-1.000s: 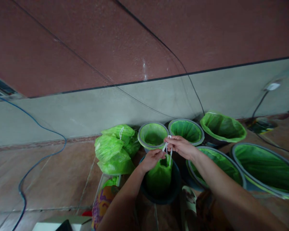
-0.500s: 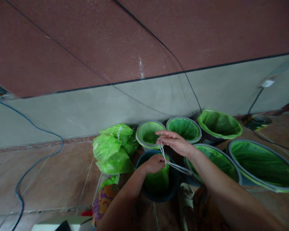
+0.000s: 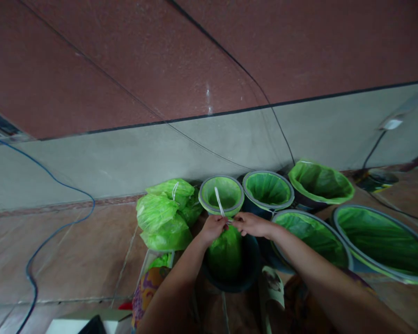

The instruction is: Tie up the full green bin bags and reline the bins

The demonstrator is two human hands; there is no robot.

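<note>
A green plastic bag (image 3: 225, 255) stands gathered at its neck inside a dark bin (image 3: 252, 266) between my knees. At its top my left hand (image 3: 214, 228) is closed, pinching the bag's neck and white drawstring (image 3: 219, 202). Touching it from the other side, my right hand (image 3: 251, 224) is also closed, its fingers on the drawstring close to the neck. One white end of the string sticks up above my fingers. My fingertips partly hide the neck, so the exact form of any knot cannot be made out.
Several tied green bags (image 3: 165, 215) lie against the wall on the left, behind a clear tray (image 3: 156, 260). Bins lined with green bags stand behind and to the right, among them a small round bin (image 3: 221, 192) and a large bin (image 3: 376, 241). A blue cable (image 3: 61, 227) crosses the floor.
My hands have come together at the bag's neck. The right hand moved down from above, and the drawstring loop once stretched between them is drawn in. The bag's top has risen slightly.
</note>
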